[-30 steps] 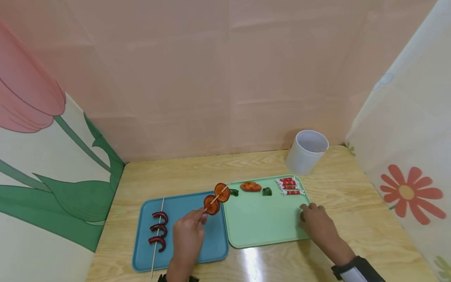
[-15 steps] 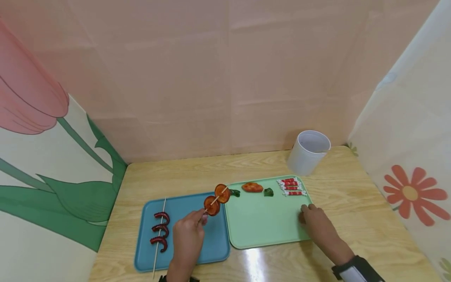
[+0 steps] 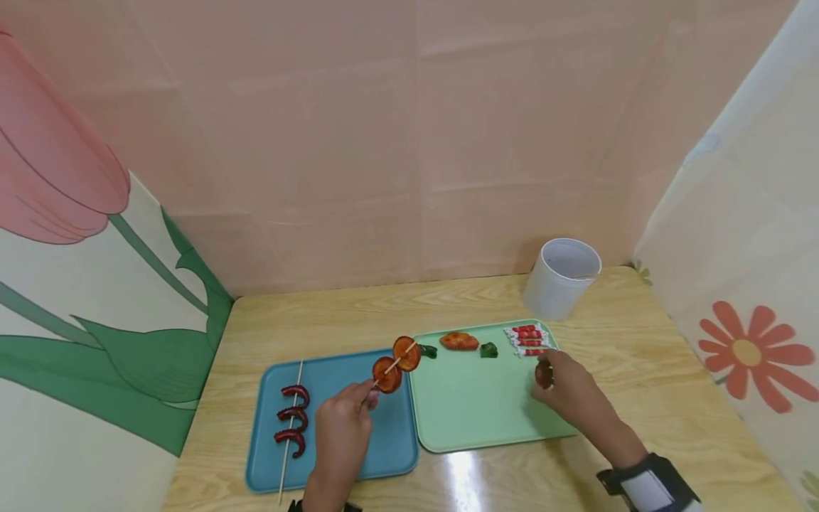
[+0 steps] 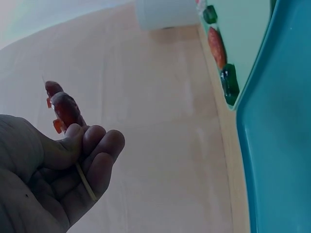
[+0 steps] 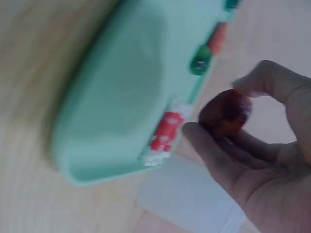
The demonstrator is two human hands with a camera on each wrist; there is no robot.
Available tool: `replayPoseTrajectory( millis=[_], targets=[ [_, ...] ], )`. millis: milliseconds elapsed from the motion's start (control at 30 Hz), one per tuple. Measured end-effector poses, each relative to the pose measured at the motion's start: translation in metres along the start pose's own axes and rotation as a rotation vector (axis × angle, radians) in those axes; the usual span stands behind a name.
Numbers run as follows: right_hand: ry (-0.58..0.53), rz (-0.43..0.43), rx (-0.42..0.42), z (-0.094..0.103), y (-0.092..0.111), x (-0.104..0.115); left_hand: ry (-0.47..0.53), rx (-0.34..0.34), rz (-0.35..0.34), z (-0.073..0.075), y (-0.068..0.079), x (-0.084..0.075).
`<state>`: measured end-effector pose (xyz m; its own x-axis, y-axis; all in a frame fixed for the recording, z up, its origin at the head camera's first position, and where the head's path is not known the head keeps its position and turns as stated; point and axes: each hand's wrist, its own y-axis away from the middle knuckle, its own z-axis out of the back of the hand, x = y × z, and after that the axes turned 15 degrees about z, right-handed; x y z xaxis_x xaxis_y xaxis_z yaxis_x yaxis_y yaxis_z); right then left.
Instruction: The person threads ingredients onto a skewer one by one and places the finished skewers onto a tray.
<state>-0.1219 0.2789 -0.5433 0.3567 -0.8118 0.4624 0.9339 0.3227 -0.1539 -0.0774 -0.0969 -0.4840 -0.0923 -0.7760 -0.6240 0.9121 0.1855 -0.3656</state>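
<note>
My left hand [image 3: 340,430] pinches a wooden skewer [image 4: 86,182] above the blue tray [image 3: 399,455]. Two round, glossy orange-brown slices [image 3: 387,375] are threaded on it, and its pale tip pokes past the upper one. Over the right side of the green tray [image 3: 480,419], my right hand [image 3: 579,395] holds a similar dark brown round piece [image 5: 226,114] between thumb and fingers. In the right wrist view this piece is lifted off the tray, close to a red-and-white wrapped candy-like piece [image 5: 166,132].
On the blue tray lies another skewer [image 3: 284,462] with three dark red curled pieces [image 3: 294,416]. Along the green tray's far edge sit an orange piece [image 3: 458,341], green pieces [image 3: 489,350] and several red-and-white pieces [image 3: 527,333]. A white cup [image 3: 555,288] stands behind.
My right hand has risen off the green tray's right edge, moving slightly left and away with the brown round piece now showing in its fingers. The left hand stays nearly still with the skewer.
</note>
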Motion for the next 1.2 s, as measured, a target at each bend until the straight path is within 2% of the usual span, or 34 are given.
replayPoseTrajectory(
  millis=[167,300,467,567,667,767,967,1200],
  targets=[
    [-0.147,0.015,-0.109,0.013,-0.014,0.013,0.004,0.017,-0.010,-0.002,0.002,0.001],
    [-0.334,-0.006,-0.173,0.023,-0.022,0.029,-0.006,0.049,-0.022,-0.004,0.003,0.001],
    [-0.682,0.014,-0.250,0.042,-0.029,0.053,-0.003,0.088,-0.007,-0.007,0.004,0.000],
    [-0.915,0.059,-0.286,0.051,-0.033,0.066,0.002,0.082,-0.032,-0.009,0.005,0.000],
    [-1.062,0.116,-0.313,0.058,-0.036,0.077,0.003,0.066,-0.074,-0.011,0.007,-0.001],
    [-1.112,0.162,-0.344,0.061,-0.038,0.086,-0.005,0.064,-0.090,-0.012,0.009,-0.003],
    [-1.157,0.218,-0.402,0.062,-0.042,0.098,-0.018,0.092,-0.069,-0.012,0.009,-0.007],
    [-1.224,0.265,-0.391,0.061,-0.048,0.108,-0.005,0.110,-0.067,-0.012,0.009,-0.010]
  ],
)
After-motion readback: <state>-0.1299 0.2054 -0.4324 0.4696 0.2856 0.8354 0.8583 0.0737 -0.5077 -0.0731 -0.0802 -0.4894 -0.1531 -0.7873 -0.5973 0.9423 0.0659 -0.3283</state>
